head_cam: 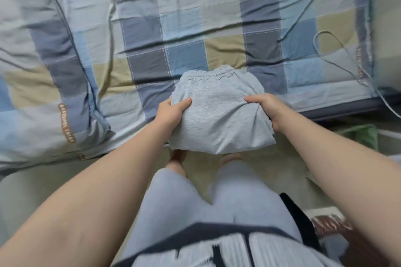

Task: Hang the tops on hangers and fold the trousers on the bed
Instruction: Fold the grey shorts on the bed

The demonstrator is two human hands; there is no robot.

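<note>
A pair of light grey trousers (219,110) is folded into a compact bundle, its elastic waistband pointing away from me. The bundle hangs over the near edge of the bed (184,28), which is covered in a blue, grey and beige checked sheet. My left hand (171,110) grips the bundle's left side, thumb on top and fingers underneath. My right hand (267,108) grips its right side the same way. No tops or hangers are in view.
A checked pillow or duvet (43,71) lies on the left of the bed. A white cable (338,50) loops over the bed's right part and runs off its edge. My legs and feet stand on pale floor (282,171). A green object (360,134) sits at right.
</note>
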